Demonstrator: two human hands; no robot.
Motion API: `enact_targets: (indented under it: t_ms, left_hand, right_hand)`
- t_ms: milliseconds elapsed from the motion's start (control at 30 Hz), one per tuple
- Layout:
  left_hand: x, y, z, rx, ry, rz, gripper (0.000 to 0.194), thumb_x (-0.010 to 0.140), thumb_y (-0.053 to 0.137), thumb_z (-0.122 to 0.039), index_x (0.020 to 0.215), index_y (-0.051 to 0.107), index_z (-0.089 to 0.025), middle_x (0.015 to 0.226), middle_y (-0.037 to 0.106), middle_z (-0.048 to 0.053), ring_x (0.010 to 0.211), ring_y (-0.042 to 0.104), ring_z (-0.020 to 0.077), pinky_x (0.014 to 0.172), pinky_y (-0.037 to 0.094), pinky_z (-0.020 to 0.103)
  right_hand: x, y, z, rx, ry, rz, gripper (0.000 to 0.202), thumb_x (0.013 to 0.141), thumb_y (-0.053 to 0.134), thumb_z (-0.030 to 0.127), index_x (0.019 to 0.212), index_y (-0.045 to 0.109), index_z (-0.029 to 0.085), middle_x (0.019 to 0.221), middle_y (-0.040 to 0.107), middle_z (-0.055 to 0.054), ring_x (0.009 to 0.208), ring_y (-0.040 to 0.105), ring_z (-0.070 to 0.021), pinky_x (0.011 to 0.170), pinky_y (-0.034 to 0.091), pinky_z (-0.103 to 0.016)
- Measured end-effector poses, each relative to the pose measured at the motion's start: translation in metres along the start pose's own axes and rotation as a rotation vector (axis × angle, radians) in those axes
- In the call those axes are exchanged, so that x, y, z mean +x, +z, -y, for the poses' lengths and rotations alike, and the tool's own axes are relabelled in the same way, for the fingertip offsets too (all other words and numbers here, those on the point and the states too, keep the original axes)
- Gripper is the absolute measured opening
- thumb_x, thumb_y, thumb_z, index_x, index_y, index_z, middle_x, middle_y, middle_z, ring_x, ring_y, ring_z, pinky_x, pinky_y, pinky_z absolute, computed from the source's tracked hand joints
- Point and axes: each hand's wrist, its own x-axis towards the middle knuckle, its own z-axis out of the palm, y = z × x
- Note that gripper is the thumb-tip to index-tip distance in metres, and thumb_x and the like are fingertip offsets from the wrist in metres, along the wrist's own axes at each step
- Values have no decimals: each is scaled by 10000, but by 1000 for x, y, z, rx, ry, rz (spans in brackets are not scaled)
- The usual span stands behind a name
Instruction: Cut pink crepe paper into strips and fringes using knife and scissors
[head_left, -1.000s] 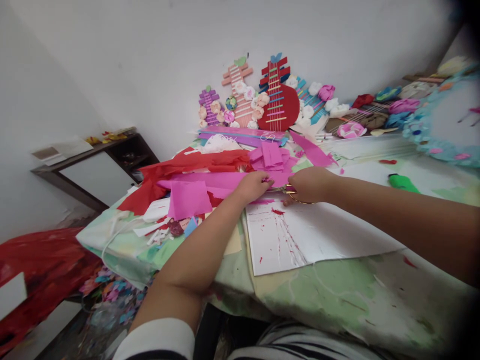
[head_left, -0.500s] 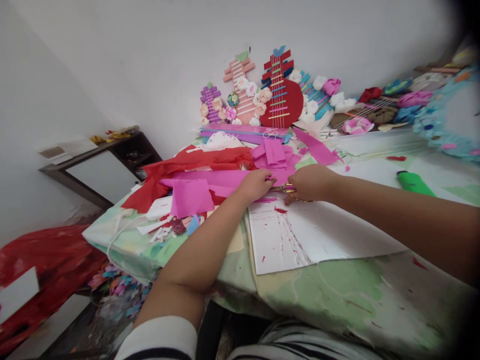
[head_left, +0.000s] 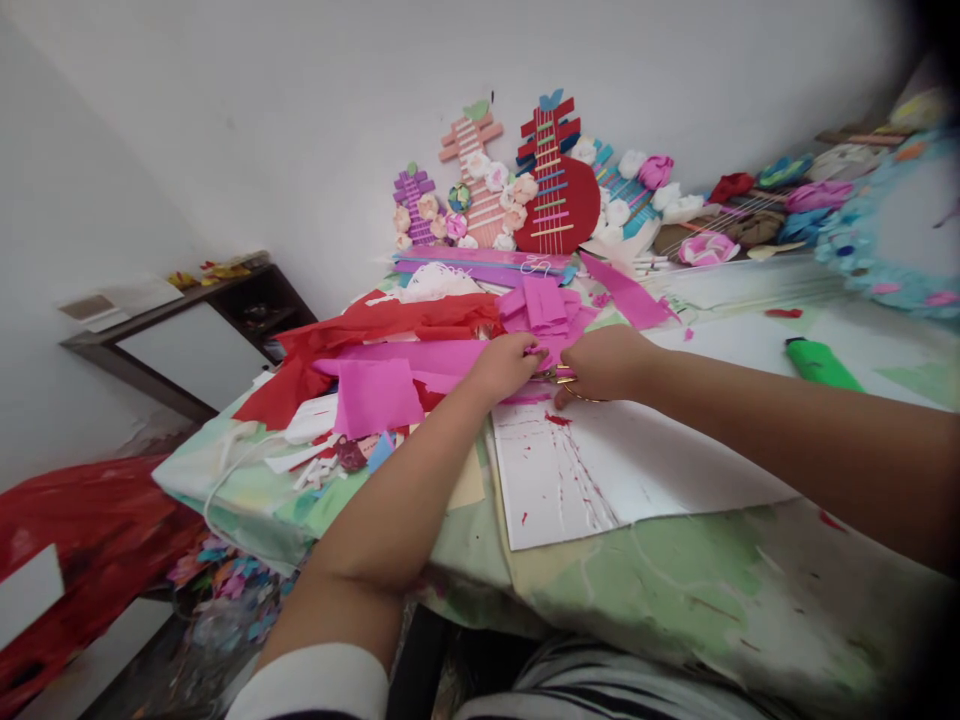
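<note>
My right hand (head_left: 604, 362) grips a pair of scissors (head_left: 559, 377) with gold-coloured handles, its blades pointing left at a pink crepe paper sheet (head_left: 420, 358). Close by on the left, my left hand (head_left: 508, 366) pinches that sheet, its fingertips right beside the blades. The long pink sheet stretches leftward across the table under my left wrist. A square pink piece (head_left: 379, 397) lies in front of it, and a pile of folded pink pieces (head_left: 544, 305) sits just behind my hands. Red crepe paper (head_left: 300, 370) spreads underneath and behind.
Below my hands lies a white board (head_left: 555, 490) with red scraps and marks. A green tube-like object (head_left: 823, 364) rests at right. Against the wall stand craft guitars (head_left: 559, 205) with paper flowers. A dark cabinet (head_left: 187, 335) is at left, beyond the table edge.
The view has shifted slightly, so the scene sits a little further left. My hands stay close together at the pink sheet, with the scissors in nearly the same place.
</note>
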Motion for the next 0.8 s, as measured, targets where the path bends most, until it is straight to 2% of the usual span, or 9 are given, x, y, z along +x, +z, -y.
enact_targets:
  t_ms: [133,333,500,700,800]
  left_hand:
    - [-1,-2,-3,-31,-10,-7,246,780,449,-262,550,440,-174,537,436,-31,546,420,116,532,307,226]
    - [1,-3,-3,-81,-38,-37,242,771,462,-273,551,448,-172,522,414,-34,531,410,112,518,305,224]
    - [2,-5,-1,-144,-72,-72,218,765,469,-297,587,463,-171,553,437,-35,553,424,110,532,313,224]
    - [4,-5,-1,-203,-97,-76,184,748,474,-312,637,514,-171,579,460,-39,570,435,108,561,340,222]
    - [4,-8,-1,-227,-120,-93,178,742,477,-319,662,527,-168,602,480,-36,589,445,110,589,360,224]
  right_hand:
    - [0,-1,2,17,1,-20,631,580,418,737,701,622,153,600,574,-103,570,533,-216,480,320,-284]
    - [1,-5,7,-7,-13,-10,529,641,459,649,727,626,155,646,595,-111,621,557,-224,507,343,-287]
    - [3,-2,8,4,-18,-3,589,616,418,706,732,623,166,666,598,-105,612,550,-215,512,348,-295]
    - [8,-5,17,13,-40,-38,417,686,468,545,731,625,162,673,600,-108,625,552,-204,497,338,-269]
    - [8,-5,19,37,-48,-33,447,685,457,573,717,625,160,658,595,-106,617,551,-203,494,337,-267]
